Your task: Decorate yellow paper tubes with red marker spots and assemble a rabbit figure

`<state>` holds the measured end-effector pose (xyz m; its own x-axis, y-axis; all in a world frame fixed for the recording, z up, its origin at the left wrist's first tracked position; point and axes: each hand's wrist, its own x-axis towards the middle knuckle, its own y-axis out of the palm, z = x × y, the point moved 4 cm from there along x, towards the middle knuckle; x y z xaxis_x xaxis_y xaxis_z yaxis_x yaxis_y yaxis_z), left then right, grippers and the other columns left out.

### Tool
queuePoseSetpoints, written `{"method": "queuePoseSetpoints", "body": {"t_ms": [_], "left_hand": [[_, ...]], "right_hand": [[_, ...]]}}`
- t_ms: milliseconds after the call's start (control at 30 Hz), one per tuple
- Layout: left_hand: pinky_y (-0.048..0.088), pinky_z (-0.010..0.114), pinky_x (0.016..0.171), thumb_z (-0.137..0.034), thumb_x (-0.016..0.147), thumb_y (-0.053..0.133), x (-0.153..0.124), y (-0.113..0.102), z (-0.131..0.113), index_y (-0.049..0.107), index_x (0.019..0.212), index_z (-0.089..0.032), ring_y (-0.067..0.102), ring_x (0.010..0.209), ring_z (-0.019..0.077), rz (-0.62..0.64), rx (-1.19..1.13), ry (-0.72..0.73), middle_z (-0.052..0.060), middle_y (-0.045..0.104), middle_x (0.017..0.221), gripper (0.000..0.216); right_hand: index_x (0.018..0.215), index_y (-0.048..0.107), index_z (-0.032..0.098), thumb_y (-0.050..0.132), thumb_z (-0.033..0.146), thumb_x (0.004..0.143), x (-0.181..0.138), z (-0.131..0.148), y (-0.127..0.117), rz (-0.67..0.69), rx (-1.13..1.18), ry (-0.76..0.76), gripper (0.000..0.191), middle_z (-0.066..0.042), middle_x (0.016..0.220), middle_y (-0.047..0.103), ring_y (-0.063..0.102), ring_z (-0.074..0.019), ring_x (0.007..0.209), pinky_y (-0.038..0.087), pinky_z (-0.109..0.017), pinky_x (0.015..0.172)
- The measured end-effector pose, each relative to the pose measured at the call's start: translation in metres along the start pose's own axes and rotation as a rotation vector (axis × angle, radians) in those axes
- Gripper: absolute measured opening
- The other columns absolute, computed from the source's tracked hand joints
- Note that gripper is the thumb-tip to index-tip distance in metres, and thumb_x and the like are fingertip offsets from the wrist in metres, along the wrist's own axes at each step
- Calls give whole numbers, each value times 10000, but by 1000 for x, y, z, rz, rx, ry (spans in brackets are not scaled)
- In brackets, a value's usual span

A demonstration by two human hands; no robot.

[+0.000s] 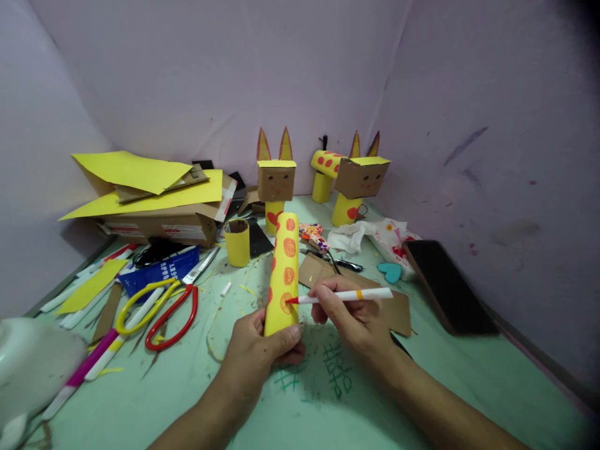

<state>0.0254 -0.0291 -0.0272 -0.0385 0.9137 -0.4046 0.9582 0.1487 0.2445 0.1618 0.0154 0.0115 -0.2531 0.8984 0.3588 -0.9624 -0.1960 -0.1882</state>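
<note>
My left hand [262, 353] is wrapped round the near end of a yellow paper tube [284, 269] with orange dots, held tilted away from me. My right hand [349, 315] pinches a white marker [349, 295] with an orange band. Its orange tip touches a dot low on the tube. Behind them stand two cardboard box-headed animal figures, one [276, 181] in the middle and one [359, 178] to the right, on yellow tubes.
Red and yellow scissors [162, 309] and several markers [94, 362] lie at the left. A short yellow tube [237, 242] stands by a cardboard box under yellow paper [154, 187]. A dark phone [447, 284] lies at the right. Green scribbles mark the table [469, 387].
</note>
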Motion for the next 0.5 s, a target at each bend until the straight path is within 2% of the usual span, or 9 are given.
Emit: {"method": "queuePoseSetpoints", "body": {"t_ms": [367, 500], "left_hand": [[481, 227, 497, -278, 524, 803, 0, 2, -1, 629, 810, -96, 563, 526, 121, -9, -1, 5, -2, 608, 577, 381], [472, 221, 496, -283, 544, 799, -1, 2, -2, 620, 766, -102, 562, 529, 121, -20, 6, 32, 3, 608, 563, 337]], "right_hand": [[690, 594, 171, 492, 335, 860, 1, -1, 0, 3, -15, 5, 257, 13, 516, 562, 517, -118, 484, 410, -240, 482], [751, 607, 170, 500, 355, 858, 1, -1, -1, -41, 23, 8, 239, 5, 560, 579, 543, -126, 520, 432, -245, 504]]}}
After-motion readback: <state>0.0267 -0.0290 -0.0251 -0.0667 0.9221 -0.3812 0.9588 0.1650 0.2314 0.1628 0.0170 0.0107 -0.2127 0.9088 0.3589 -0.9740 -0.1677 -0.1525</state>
